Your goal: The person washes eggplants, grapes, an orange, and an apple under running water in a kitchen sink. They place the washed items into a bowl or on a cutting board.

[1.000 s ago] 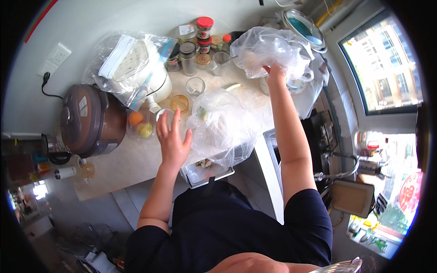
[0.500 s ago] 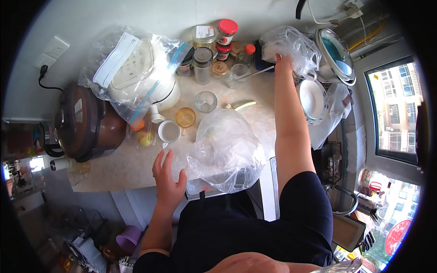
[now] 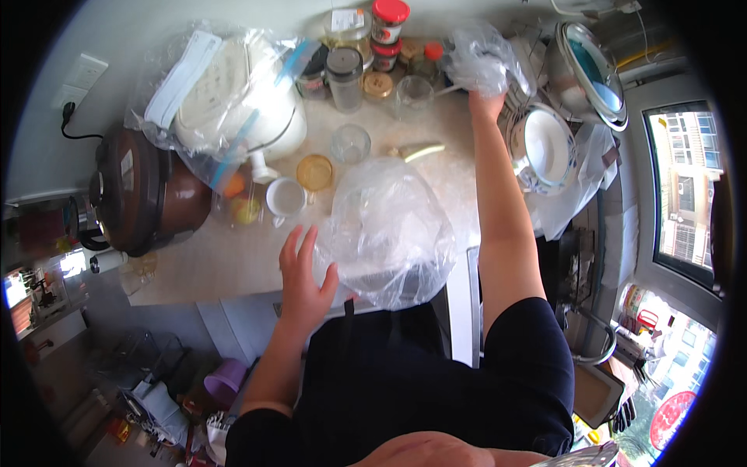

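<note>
My right arm stretches to the back right of the counter, where my right hand grips a crumpled clear plastic bag; the bag hides most of the fingers. Over the counter's front edge hovers my left hand, fingers spread and holding nothing. Just right of it lies a large puffed-out clear plastic bag, its contents unclear. Beyond the left fingertips stand a white mug and an amber glass cup. A clear glass stands farther back, near a pale curved strip.
Jars with lids crowd the back wall. At left are a brown electric cooker and a bagged white appliance. White bowls and a metal pot stand at right, near a window.
The view has shifted, so the counter sits higher in the picture. The bag at my right hand is more bunched and covers more of the fingers. My left hand has moved slightly right, toward the large bag.
</note>
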`<state>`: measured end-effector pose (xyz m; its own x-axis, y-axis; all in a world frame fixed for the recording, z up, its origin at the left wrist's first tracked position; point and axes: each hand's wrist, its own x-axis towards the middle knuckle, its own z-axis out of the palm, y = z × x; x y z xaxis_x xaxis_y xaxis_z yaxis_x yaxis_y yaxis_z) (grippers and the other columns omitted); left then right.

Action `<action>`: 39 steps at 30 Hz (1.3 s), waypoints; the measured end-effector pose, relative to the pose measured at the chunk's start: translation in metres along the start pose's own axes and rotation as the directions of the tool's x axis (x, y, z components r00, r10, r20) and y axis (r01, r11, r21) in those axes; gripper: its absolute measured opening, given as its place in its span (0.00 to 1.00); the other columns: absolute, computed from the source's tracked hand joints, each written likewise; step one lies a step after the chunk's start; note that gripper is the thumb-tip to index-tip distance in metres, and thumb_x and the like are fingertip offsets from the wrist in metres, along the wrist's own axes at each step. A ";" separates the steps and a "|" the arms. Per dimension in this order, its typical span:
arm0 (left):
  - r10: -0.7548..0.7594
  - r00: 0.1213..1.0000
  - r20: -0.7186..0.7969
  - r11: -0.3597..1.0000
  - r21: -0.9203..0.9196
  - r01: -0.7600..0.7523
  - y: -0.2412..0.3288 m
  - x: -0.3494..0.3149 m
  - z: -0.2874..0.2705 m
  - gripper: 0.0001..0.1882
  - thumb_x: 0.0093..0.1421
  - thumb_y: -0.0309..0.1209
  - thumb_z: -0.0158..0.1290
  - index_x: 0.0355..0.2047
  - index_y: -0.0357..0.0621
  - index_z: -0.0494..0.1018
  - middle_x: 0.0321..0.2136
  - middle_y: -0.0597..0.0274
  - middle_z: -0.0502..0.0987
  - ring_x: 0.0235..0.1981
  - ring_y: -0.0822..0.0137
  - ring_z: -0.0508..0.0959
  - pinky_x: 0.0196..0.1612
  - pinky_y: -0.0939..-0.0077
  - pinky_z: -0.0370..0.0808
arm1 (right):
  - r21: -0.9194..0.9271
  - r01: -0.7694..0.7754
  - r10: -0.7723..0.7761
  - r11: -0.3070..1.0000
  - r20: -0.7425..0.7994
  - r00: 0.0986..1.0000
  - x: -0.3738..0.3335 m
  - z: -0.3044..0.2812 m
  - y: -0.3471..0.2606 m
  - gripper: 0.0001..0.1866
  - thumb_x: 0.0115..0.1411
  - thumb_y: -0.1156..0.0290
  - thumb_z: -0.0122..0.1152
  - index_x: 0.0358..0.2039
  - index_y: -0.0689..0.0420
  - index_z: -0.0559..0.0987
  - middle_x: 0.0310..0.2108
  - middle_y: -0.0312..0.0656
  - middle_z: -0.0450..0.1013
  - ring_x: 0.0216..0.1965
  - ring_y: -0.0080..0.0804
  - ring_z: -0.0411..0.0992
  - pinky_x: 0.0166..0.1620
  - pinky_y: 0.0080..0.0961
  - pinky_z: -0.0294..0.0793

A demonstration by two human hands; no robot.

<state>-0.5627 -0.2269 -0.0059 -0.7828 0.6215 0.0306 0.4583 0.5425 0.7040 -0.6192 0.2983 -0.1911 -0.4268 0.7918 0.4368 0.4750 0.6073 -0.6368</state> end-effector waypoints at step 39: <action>0.579 0.300 0.758 0.773 -0.393 -0.498 0.055 -0.137 0.098 0.29 0.51 0.29 0.53 0.55 0.39 0.63 0.55 0.42 0.60 0.58 0.44 0.62 0.59 0.57 0.63 | 0.599 -0.736 0.533 -0.316 0.753 0.385 -0.503 -0.299 -0.133 0.22 0.62 0.56 0.52 0.47 0.61 0.72 0.42 0.48 0.74 0.42 0.43 0.73 0.46 0.38 0.74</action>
<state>-0.3893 -0.2271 -0.0411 0.3495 0.9291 -0.1208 0.5788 -0.1127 0.8076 -0.2377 -0.1613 -0.1359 -0.4906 0.5800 -0.6503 -0.2970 -0.8129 -0.5009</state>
